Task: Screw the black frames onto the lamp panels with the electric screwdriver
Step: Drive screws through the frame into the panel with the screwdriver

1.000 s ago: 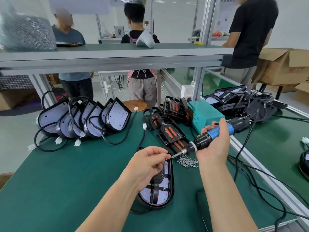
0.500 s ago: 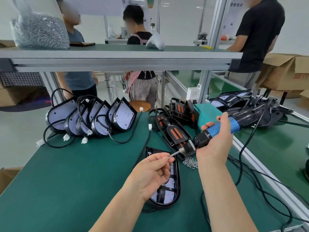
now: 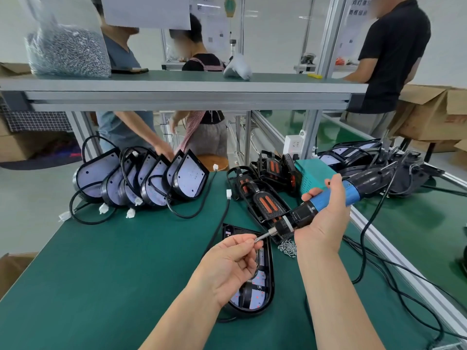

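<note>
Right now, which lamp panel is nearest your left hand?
The flat lamp panel beneath the left hand; the leaning row and right-hand pile sit farther back.

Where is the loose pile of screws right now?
Head view: the screw pile lies on the green mat right of centre, between the lamp panel and the right hand.

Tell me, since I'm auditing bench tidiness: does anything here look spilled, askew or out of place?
Only loose screws, heaped uncontained on the green mat right of the flat lamp panel, and black cables sprawling over the bench's right edge. Nothing looks damaged.
</note>
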